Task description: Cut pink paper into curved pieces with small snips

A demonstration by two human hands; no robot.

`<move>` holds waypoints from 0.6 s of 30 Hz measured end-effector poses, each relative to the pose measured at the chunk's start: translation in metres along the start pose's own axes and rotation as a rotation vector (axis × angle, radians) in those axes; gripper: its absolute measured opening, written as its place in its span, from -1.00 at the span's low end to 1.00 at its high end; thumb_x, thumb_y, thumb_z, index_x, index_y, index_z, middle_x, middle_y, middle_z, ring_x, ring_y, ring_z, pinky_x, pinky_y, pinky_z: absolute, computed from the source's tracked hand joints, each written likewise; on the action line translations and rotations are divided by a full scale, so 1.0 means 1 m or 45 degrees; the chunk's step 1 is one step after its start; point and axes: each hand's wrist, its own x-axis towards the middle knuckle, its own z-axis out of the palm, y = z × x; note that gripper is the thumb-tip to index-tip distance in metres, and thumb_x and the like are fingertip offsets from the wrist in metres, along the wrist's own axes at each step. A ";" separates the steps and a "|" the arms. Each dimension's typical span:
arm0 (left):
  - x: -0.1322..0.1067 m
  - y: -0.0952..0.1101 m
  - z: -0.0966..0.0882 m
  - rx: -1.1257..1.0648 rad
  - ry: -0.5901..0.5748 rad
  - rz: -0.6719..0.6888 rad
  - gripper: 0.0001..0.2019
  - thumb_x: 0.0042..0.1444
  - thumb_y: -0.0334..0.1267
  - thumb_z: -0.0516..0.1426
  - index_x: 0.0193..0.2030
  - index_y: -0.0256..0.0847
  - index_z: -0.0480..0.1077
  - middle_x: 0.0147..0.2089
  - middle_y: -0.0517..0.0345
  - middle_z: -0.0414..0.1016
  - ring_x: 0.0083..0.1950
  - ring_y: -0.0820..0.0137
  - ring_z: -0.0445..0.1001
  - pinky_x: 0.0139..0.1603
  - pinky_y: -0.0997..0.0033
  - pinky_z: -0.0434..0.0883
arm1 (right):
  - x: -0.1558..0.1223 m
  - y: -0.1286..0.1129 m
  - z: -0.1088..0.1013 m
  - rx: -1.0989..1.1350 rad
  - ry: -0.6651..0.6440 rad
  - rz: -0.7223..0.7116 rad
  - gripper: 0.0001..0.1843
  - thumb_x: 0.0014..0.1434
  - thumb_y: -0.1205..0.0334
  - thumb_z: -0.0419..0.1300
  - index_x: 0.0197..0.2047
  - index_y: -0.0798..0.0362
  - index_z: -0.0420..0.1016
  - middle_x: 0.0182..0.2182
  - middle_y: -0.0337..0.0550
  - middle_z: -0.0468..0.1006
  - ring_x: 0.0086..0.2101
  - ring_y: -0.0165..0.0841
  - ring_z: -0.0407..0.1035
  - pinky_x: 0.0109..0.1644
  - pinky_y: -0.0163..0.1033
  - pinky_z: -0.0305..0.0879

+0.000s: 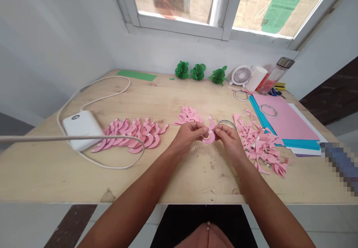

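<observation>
My left hand (190,138) and my right hand (228,141) meet above the middle of the wooden table (195,181), pinching a curved pink paper piece (210,137) between their fingers. Just beyond my right hand lies a clear tape roll (226,124). A heap of pink paper crescents (131,136) spreads to the left, and a smaller pile (188,115) sits close past my left hand. Pink paper scraps (261,149) are scattered to the right of my right hand.
A white power bank (82,128) and its looped cable (92,91) lie at left. Green paper honeycomb balls (198,71) stand along the back, near a small white fan (241,75) and a glass bottle (275,76). Pink and blue paper sheets (285,117) are stacked at right.
</observation>
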 end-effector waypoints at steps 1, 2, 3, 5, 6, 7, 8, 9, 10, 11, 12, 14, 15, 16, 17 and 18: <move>0.000 -0.001 0.000 0.013 0.001 -0.004 -0.80 -0.15 -0.19 0.23 -0.53 -0.31 0.39 -0.51 0.14 0.42 -0.44 0.48 0.37 -0.36 0.45 0.33 | 0.000 0.000 0.000 0.006 0.013 -0.021 -0.79 0.02 0.10 0.13 -0.50 0.06 0.39 -0.58 -0.27 0.39 -0.51 -0.43 0.25 -0.39 -0.31 0.17; 0.000 -0.002 0.001 0.027 -0.003 -0.004 -0.80 -0.15 -0.19 0.23 -0.53 -0.31 0.38 -0.51 0.14 0.42 -0.45 0.48 0.36 -0.37 0.45 0.33 | 0.000 -0.001 -0.001 0.009 0.020 -0.033 -0.77 0.04 0.08 0.11 -0.49 0.06 0.39 -0.58 -0.27 0.38 -0.51 -0.43 0.24 -0.38 -0.31 0.17; 0.000 -0.003 0.001 0.043 -0.014 0.000 -0.81 -0.15 -0.20 0.23 -0.53 -0.31 0.39 -0.52 0.15 0.42 -0.46 0.49 0.36 -0.38 0.46 0.32 | 0.000 -0.001 -0.001 0.001 0.026 -0.038 -0.75 0.05 0.06 0.11 -0.49 0.06 0.39 -0.58 -0.27 0.38 -0.51 -0.44 0.24 -0.39 -0.31 0.17; -0.001 -0.004 0.002 0.068 -0.041 0.011 -0.82 -0.15 -0.22 0.23 -0.53 -0.31 0.39 -0.53 0.16 0.42 -0.47 0.51 0.35 -0.38 0.47 0.31 | 0.000 -0.001 0.000 -0.045 0.047 -0.047 -0.75 0.04 0.06 0.14 -0.49 0.07 0.39 -0.58 -0.28 0.37 -0.52 -0.45 0.22 -0.41 -0.32 0.15; -0.001 -0.005 0.003 0.073 -0.050 0.011 -0.82 -0.14 -0.22 0.22 -0.53 -0.31 0.40 -0.53 0.16 0.42 -0.47 0.51 0.35 -0.38 0.48 0.31 | 0.000 -0.001 0.000 -0.070 0.066 -0.054 -0.77 0.03 0.07 0.16 -0.49 0.07 0.39 -0.59 -0.29 0.36 -0.53 -0.46 0.22 -0.43 -0.33 0.14; -0.001 -0.005 0.003 0.072 -0.058 0.006 -0.82 -0.12 -0.21 0.21 -0.51 -0.31 0.40 -0.52 0.15 0.43 -0.46 0.50 0.37 -0.37 0.47 0.32 | 0.000 0.000 0.000 -0.090 0.091 -0.063 -0.78 0.02 0.09 0.18 -0.50 0.07 0.38 -0.59 -0.30 0.36 -0.54 -0.46 0.21 -0.44 -0.34 0.13; -0.001 -0.005 0.003 0.072 -0.065 -0.005 -0.82 -0.10 -0.20 0.20 -0.50 -0.31 0.41 -0.50 0.14 0.45 -0.44 0.49 0.38 -0.36 0.46 0.33 | 0.000 0.000 0.000 -0.102 0.119 -0.074 -0.78 0.01 0.10 0.19 -0.50 0.07 0.38 -0.60 -0.31 0.35 -0.54 -0.47 0.21 -0.45 -0.34 0.13; -0.002 -0.006 0.004 0.075 -0.077 -0.022 -0.81 -0.09 -0.19 0.20 -0.49 -0.30 0.42 -0.48 0.12 0.46 -0.42 0.48 0.39 -0.36 0.46 0.33 | 0.000 0.000 0.000 -0.106 0.143 -0.083 -0.79 0.01 0.10 0.20 -0.51 0.07 0.38 -0.60 -0.31 0.35 -0.54 -0.47 0.21 -0.45 -0.34 0.12; -0.002 -0.006 0.004 0.080 -0.097 -0.041 -0.81 -0.08 -0.18 0.19 -0.47 -0.30 0.43 -0.46 0.12 0.46 -0.42 0.48 0.40 -0.36 0.47 0.33 | 0.000 0.001 0.000 -0.104 0.160 -0.086 -0.79 0.00 0.10 0.20 -0.51 0.07 0.37 -0.60 -0.31 0.35 -0.55 -0.47 0.21 -0.45 -0.34 0.12; -0.002 -0.006 0.005 0.093 -0.129 -0.063 -0.81 -0.09 -0.18 0.20 -0.46 -0.30 0.44 -0.46 0.13 0.46 -0.44 0.49 0.39 -0.38 0.48 0.32 | 0.000 0.001 0.000 -0.100 0.170 -0.083 -0.79 0.00 0.10 0.20 -0.51 0.07 0.38 -0.61 -0.31 0.36 -0.55 -0.47 0.21 -0.46 -0.34 0.13; -0.003 -0.006 0.005 0.107 -0.163 -0.082 -0.82 -0.10 -0.19 0.21 -0.45 -0.30 0.44 -0.48 0.15 0.45 -0.46 0.51 0.37 -0.40 0.49 0.31 | 0.001 0.001 -0.001 -0.096 0.175 -0.076 -0.78 0.00 0.10 0.20 -0.51 0.07 0.38 -0.61 -0.31 0.36 -0.55 -0.46 0.22 -0.46 -0.34 0.13; -0.003 -0.007 0.006 0.126 -0.193 -0.105 -0.84 -0.13 -0.22 0.23 -0.49 -0.30 0.43 -0.53 0.20 0.41 -0.51 0.55 0.32 -0.45 0.52 0.28 | 0.000 0.000 -0.001 -0.098 0.163 -0.065 -0.78 -0.01 0.09 0.21 -0.51 0.07 0.38 -0.60 -0.31 0.37 -0.55 -0.46 0.22 -0.46 -0.34 0.13; -0.003 -0.008 0.007 0.129 -0.187 -0.107 -0.84 -0.14 -0.23 0.23 -0.52 -0.29 0.42 -0.56 0.22 0.39 -0.53 0.56 0.30 -0.46 0.53 0.26 | 0.000 -0.001 -0.001 -0.104 0.149 -0.063 -0.77 -0.01 0.08 0.21 -0.51 0.07 0.38 -0.60 -0.30 0.37 -0.55 -0.46 0.23 -0.46 -0.34 0.13; -0.003 -0.009 0.007 0.128 -0.174 -0.104 -0.84 -0.14 -0.23 0.23 -0.54 -0.29 0.41 -0.57 0.23 0.38 -0.54 0.56 0.29 -0.47 0.53 0.26 | 0.000 -0.001 -0.001 -0.110 0.135 -0.064 -0.77 -0.01 0.07 0.21 -0.51 0.07 0.38 -0.60 -0.30 0.37 -0.55 -0.45 0.23 -0.46 -0.33 0.13; -0.003 -0.009 0.008 0.124 -0.162 -0.099 -0.84 -0.14 -0.24 0.22 -0.56 -0.29 0.39 -0.58 0.23 0.37 -0.54 0.56 0.29 -0.48 0.53 0.25 | 0.000 -0.001 -0.001 -0.115 0.122 -0.067 -0.76 -0.01 0.07 0.21 -0.51 0.07 0.38 -0.60 -0.30 0.37 -0.55 -0.45 0.23 -0.46 -0.33 0.13; -0.002 -0.010 0.008 0.117 -0.156 -0.093 -0.84 -0.13 -0.25 0.21 -0.57 -0.28 0.38 -0.58 0.24 0.36 -0.54 0.56 0.29 -0.48 0.53 0.25 | 0.000 -0.001 -0.001 -0.119 0.114 -0.070 -0.76 -0.01 0.07 0.21 -0.50 0.07 0.38 -0.59 -0.30 0.37 -0.54 -0.45 0.23 -0.45 -0.33 0.14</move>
